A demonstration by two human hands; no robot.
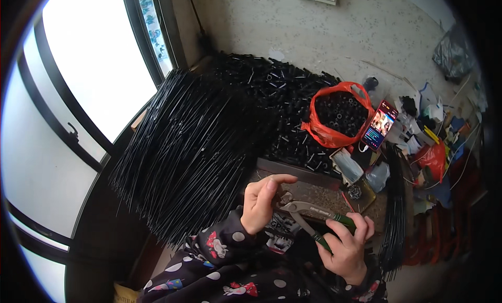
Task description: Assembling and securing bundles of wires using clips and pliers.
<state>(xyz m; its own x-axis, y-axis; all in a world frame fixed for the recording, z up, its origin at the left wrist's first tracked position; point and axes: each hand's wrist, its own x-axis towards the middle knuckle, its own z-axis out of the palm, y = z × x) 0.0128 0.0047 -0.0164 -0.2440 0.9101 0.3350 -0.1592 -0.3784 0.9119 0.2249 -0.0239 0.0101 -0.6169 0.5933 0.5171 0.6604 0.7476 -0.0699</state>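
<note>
My right hand (346, 248) is wrapped around the green handles of a pair of pliers (309, 208). The handles are spread apart, and the metal jaws point left toward my other hand. Close by those jaws is my left hand (257, 206), its thumb and index finger bent together in a pinch. Whatever may be between these fingertips is too small to make out. Beneath the pliers lies a brown work board (308, 190) littered with small bits. To the left spreads a large bundle of thin black rods (183, 151).
Behind the board is a heap of short black tubes (266, 83). A red plastic bag (327, 138) holds more black pieces. Beside it a lit phone (380, 125) leans upright. A second black rod bundle (393, 229) hangs at the right, near assorted clutter. Windows (89, 57) line the left.
</note>
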